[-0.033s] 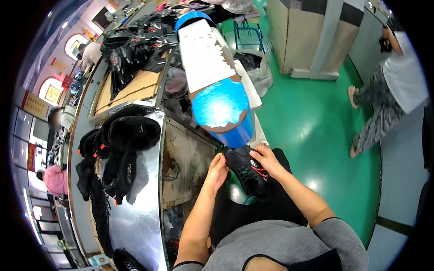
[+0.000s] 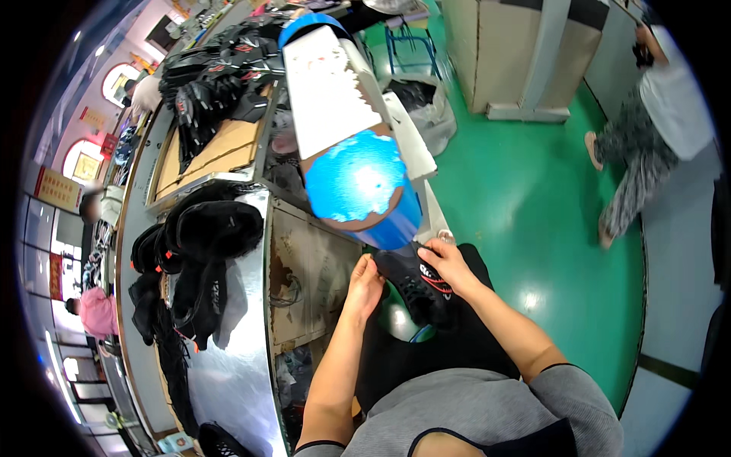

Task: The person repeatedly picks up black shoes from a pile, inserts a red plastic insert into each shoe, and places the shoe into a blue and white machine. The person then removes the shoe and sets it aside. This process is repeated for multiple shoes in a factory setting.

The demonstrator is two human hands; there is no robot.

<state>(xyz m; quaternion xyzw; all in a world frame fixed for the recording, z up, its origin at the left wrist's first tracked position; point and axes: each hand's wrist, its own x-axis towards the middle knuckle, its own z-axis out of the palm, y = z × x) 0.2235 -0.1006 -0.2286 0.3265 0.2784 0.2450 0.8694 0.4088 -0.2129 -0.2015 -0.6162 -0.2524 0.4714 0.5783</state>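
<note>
The co-worker (image 2: 651, 114) at the far right has shifted the nearer foot slightly farther away, and my view has drifted a little, while my hands stay at the same shoe upper. It lies between my hands, near my lap and just beside the near end of the blue cylinder (image 2: 354, 148). My right hand (image 2: 449, 268) is clamped on the far right edge of the shoe upper (image 2: 411, 283), thumb on its face; my left hand (image 2: 366, 286) has its fingers pinched together at the far left edge, though I can't tell how much material they grip.

The upper is black, soft-looking and matte, with a row of lacing holes and red and white markings along its right side. The cylinder is rounded and glossy, with a ragged bright patch, a brown band and a torn white covering. To my left, the desk (image 2: 236, 388) has a shiny metal top carrying fuzzy black shoes (image 2: 217, 228). Farther off, creased black pieces (image 2: 205, 107) pile by flat tan cardboard (image 2: 217, 156). The green floor (image 2: 525, 228) gleams smoothly to my right.
</note>
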